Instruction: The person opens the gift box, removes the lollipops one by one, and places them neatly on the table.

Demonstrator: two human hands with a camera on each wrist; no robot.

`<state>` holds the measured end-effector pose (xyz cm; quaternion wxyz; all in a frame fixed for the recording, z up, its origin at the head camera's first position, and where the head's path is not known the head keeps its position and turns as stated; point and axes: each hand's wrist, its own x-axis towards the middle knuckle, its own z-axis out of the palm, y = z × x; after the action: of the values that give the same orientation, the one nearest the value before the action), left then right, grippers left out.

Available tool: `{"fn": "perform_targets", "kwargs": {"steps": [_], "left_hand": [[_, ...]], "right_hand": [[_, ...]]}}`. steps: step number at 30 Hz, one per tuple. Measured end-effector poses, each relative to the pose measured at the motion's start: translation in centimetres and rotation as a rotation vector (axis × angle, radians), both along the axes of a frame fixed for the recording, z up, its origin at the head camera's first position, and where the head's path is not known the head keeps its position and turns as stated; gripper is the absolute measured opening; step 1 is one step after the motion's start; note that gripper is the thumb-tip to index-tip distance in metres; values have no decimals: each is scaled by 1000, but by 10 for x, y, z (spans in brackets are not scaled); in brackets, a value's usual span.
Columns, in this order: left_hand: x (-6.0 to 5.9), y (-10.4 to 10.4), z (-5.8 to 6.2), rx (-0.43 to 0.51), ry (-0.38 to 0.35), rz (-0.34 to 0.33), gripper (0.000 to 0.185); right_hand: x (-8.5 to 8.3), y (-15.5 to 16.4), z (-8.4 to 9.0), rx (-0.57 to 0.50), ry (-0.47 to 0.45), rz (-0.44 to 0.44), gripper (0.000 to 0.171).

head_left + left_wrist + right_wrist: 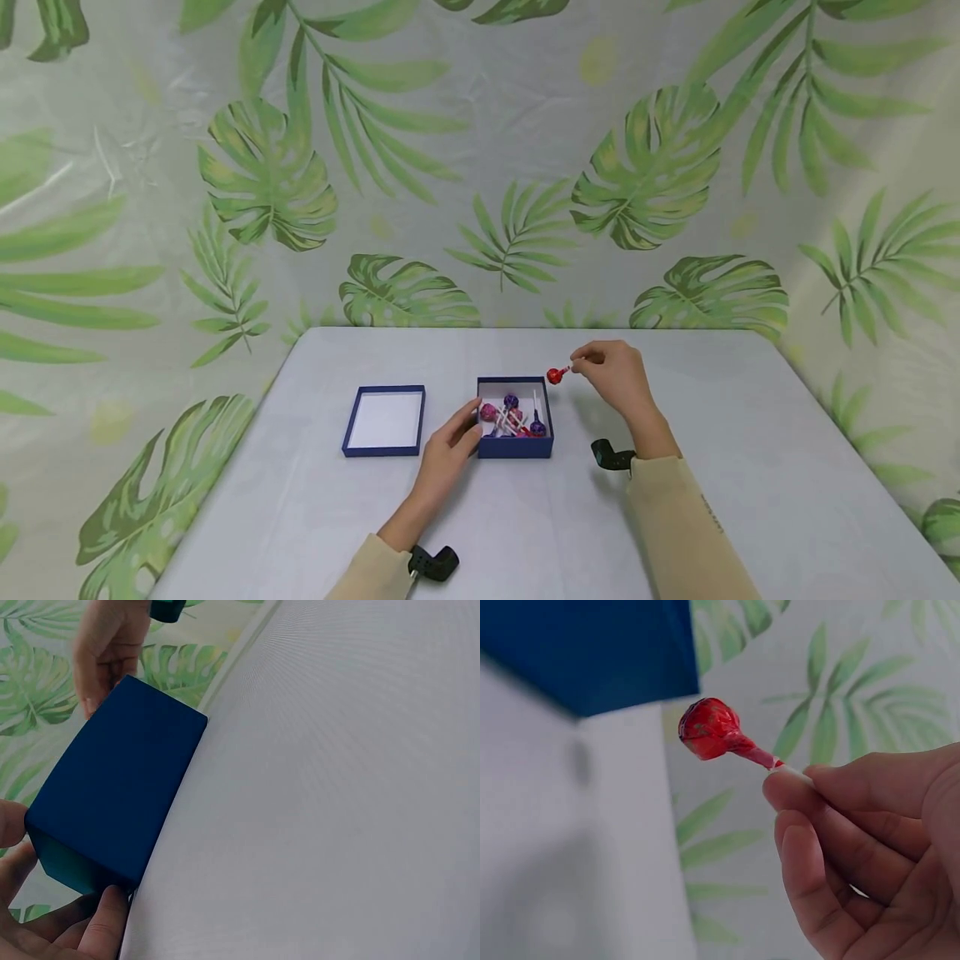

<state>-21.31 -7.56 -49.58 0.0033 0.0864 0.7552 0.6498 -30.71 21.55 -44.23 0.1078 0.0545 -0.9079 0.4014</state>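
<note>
1. Head view. The right hand [617, 375] pinches the stick of a red lollipop [556, 376], held in the air just beside the far right corner of the open blue box [515, 447]. The left hand [450, 446] rests curled against the box's left wall, apparently steadying it. Several wrapped lollipops [512, 415] lie inside. The box lid [384, 419] lies upturned on the grey worktop [750, 433], well apart to the left.
2. Left wrist view. Thumb and fingers [105, 924] grip the blue box at its near corner.
3. Right wrist view. Fingers [821, 817] are clamped together on the white stick, the red head pointing away from the palm.
</note>
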Motion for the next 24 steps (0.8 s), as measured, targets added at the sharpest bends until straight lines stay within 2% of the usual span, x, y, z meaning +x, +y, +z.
{"fn": "perform_targets", "kwargs": {"steps": [3, 11, 18, 24], "left_hand": [[-4, 1, -5, 3, -5, 0, 45], [-18, -1, -35, -12, 1, 23, 46], [-18, -1, -36, -9, -3, 35, 45], [-17, 1, -33, 6, -11, 23, 45]], "right_hand": [[-4, 10, -9, -22, -53, -17, 11], [-13, 19, -30, -66, -181, 4, 19], [-20, 23, -47, -112, -267, 18, 19], [-20, 33, -54, -13, -266, 25, 14]]}}
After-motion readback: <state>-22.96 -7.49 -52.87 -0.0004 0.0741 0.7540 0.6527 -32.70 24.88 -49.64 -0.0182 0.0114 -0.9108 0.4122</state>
